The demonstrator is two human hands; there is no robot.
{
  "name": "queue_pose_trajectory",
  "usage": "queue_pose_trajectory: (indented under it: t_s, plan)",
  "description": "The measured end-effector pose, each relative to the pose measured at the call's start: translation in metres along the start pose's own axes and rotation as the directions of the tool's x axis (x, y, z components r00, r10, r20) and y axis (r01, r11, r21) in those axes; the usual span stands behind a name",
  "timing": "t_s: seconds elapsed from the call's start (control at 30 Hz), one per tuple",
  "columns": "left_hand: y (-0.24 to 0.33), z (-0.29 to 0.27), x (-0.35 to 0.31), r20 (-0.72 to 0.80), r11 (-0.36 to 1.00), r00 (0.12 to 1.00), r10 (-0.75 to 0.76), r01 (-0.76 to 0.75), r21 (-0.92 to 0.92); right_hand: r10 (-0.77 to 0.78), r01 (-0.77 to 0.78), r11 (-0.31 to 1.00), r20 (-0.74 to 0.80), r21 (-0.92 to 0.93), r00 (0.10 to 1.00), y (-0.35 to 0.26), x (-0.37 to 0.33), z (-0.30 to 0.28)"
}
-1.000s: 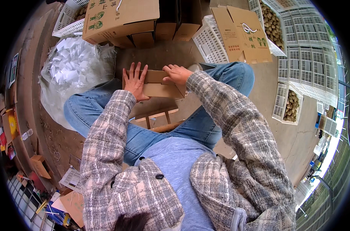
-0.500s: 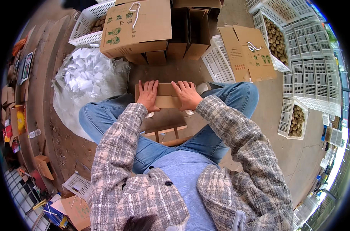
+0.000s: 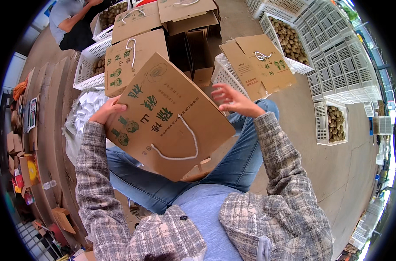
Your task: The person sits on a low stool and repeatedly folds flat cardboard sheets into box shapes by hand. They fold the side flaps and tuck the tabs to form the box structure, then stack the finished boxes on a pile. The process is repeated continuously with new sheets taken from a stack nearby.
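Note:
A brown cardboard carton (image 3: 163,117) with green print and a white rope handle (image 3: 196,139) is held tilted above my lap, its broad printed face turned up. My left hand (image 3: 107,109) grips its left edge, the thumb on the printed face and the fingers hidden behind. Off the carton's upper right edge, my right hand (image 3: 232,101) is raised with fingers apart, holding nothing. Beyond the right hand, a flattened-looking carton (image 3: 258,65) with its own rope handle lies over a white plastic crate (image 3: 227,71).
More cartons (image 3: 139,50) are grouped ahead. White scraps (image 3: 84,114) fill a clear bag at left. Crates of brown round produce stand at far right (image 3: 289,41) and right (image 3: 336,124), near stacked white crates (image 3: 341,56). Another person (image 3: 69,21) sits at far left.
The carton has come up from between my knees and turned, so its printed face shows. My right hand has let go and moved right; my left hand has shifted left, holding the edge.

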State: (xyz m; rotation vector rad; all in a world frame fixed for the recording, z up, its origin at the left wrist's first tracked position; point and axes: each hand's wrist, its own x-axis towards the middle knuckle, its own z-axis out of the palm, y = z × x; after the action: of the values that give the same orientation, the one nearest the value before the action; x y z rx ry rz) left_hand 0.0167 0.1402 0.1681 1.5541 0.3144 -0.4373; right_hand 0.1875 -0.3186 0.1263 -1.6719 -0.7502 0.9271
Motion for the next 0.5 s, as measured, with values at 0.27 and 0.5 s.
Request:
queue_pose_trajectory:
  t_s: [0.27, 0.5]
  plan:
    - [0.11, 0.058, 0.094, -0.126, 0.983, 0.988, -0.091, 0.109, 0.147, 0.065, 0.001, 0.956, -0.215, 0.293, 0.974, -0.025, -0.068, 0.01]
    - [0.141, -0.005, 0.17, -0.204, 0.929, 0.922, 0.328, -0.275, 0.248, 0.261, 0.038, 0.804, -0.411, 0.593, 0.874, -0.028, -0.044, -0.108]
